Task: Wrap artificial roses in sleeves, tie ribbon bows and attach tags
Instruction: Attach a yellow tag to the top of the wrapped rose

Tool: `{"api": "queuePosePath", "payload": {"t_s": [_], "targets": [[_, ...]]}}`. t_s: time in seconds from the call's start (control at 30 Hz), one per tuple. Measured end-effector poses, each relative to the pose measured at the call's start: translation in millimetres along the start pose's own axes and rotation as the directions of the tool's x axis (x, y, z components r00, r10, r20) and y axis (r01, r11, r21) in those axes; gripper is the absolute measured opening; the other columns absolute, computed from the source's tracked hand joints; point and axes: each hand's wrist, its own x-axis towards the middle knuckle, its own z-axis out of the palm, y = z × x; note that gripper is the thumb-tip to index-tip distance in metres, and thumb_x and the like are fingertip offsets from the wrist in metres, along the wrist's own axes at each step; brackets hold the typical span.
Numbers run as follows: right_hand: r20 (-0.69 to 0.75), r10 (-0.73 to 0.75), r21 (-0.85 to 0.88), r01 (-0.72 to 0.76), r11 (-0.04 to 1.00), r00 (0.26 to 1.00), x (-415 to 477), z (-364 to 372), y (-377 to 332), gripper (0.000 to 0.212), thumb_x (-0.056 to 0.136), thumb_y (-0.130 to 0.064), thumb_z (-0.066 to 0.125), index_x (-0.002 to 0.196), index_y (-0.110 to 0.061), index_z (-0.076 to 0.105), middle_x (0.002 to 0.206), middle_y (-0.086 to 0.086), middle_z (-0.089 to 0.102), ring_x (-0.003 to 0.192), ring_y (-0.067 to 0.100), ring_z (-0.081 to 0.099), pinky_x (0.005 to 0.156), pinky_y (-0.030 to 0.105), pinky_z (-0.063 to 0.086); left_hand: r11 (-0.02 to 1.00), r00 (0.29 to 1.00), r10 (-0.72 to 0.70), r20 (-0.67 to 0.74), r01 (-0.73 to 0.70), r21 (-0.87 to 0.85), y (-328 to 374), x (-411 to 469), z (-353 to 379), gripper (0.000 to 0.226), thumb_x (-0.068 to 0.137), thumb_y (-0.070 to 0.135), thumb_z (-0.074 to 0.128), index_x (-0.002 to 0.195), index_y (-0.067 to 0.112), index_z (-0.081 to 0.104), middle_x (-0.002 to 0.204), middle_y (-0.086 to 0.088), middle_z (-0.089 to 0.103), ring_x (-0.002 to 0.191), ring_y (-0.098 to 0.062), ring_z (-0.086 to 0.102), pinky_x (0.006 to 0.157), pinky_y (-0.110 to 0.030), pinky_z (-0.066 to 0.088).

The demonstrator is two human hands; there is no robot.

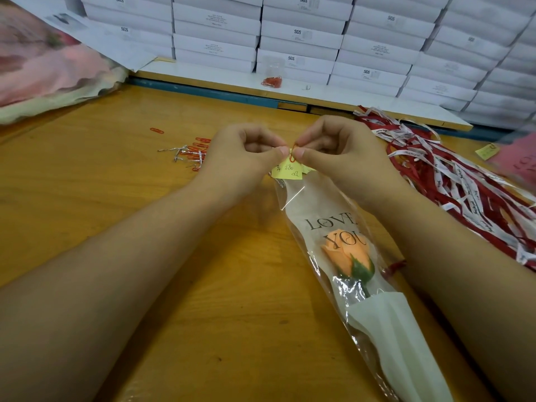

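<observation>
**Tag being clipped to the top of a sleeved rose**

A peach-orange artificial rose with a green calyx and stem point(345, 258) lies inside a long clear plastic sleeve printed "LOVE YOU" point(316, 204). The sleeve lies on the orange-brown wooden table point(116, 198), running from the hands down toward the lower right, with the bloom pointing away from the person. A white paper inner wrap point(388, 338) covers the stem end. A short piece of red ribbon point(395, 266) shows at the sleeve's right edge, just beside the right forearm.

At the sleeve's far end sits a small yellow paper tag with handwriting point(288, 172). The left hand point(243, 158) pinches the tag's upper corner between thumb and forefinger, its other fingers curled. The right hand point(339, 152) pinches a thin red wire paper clip point(294, 153) that stands over the tag's top edge. The two thumbs nearly meet there.

To the left of the hands lies a scatter of loose red paper clips and silver twist ties point(193, 153), with a single red clip point(156, 130) further off. On the right spreads a tangled heap of red and white printed ribbons point(464, 181). Beyond it are another yellow tag point(487, 150) and a pink printed sheet point(519, 162) at the frame's edge. A pink-and-cream bundle of soft material point(43, 68) rests at the far left. Along the back runs a white ledge bearing a small pile of red clips point(272, 81), and behind it stacks of flat white cardboard boxes point(304, 33).
</observation>
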Motion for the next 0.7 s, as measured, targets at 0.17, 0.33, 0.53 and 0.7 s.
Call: {"api": "queuePosePath", "payload": {"t_s": [0.17,0.33,0.53,0.7], "targets": [[0.016,-0.040,-0.052,0.040,0.998,0.999,-0.4,-0.3,1.3,0.009,0.082,-0.014,0.073,0.085,-0.016,0.065,0.076,-0.002,0.070,0.081,0.022,0.068,0.079,0.043,0.055,1.000,1.000,0.004,0.002,-0.004,-0.009,0.9,-1.2,-0.3,0.010,0.083,0.015,0.072,0.079,0.024,0.068,0.079,0.001,0.070,0.074,-0.004,0.067,0.064,-0.015,0.053],[0.062,-0.069,-0.101,0.075,0.992,0.996,0.3,0.9,1.0,0.018,0.080,-0.018,0.076,0.090,-0.013,0.062,0.083,-0.001,0.068,0.077,0.022,0.062,0.069,0.032,0.050,1.000,1.000,0.002,-0.011,-0.002,-0.029,0.7,-2.1,-1.4,0.009,0.082,0.015,0.072,0.080,0.023,0.069,0.076,0.001,0.069,0.070,-0.004,0.065,0.064,-0.017,0.053],[0.040,-0.104,-0.193,0.110,0.975,0.994,-1.6,6.3,-2.3,0.019,0.079,-0.017,0.076,0.085,-0.020,0.059,0.077,-0.017,0.059,0.073,-0.006,0.055,0.066,0.009,0.043,1.000,1.000,-0.001,-0.005,0.001,-0.001,0.2,-2.6,-1.6,0.012,0.083,0.015,0.072,0.077,0.026,0.068,0.079,-0.001,0.071,0.076,-0.008,0.065,0.070,-0.024,0.054],[0.011,-0.100,-0.250,0.099,0.963,0.995,1.1,8.1,-3.1,0.018,0.079,-0.015,0.074,0.086,-0.023,0.059,0.079,-0.018,0.057,0.076,-0.009,0.055,0.067,0.007,0.044,1.000,1.000,0.013,-0.014,-0.012,0.019,2.1,-1.7,-2.2,0.011,0.083,0.016,0.071,0.079,0.026,0.068,0.078,0.003,0.069,0.074,-0.004,0.064,0.066,-0.018,0.053]]}}
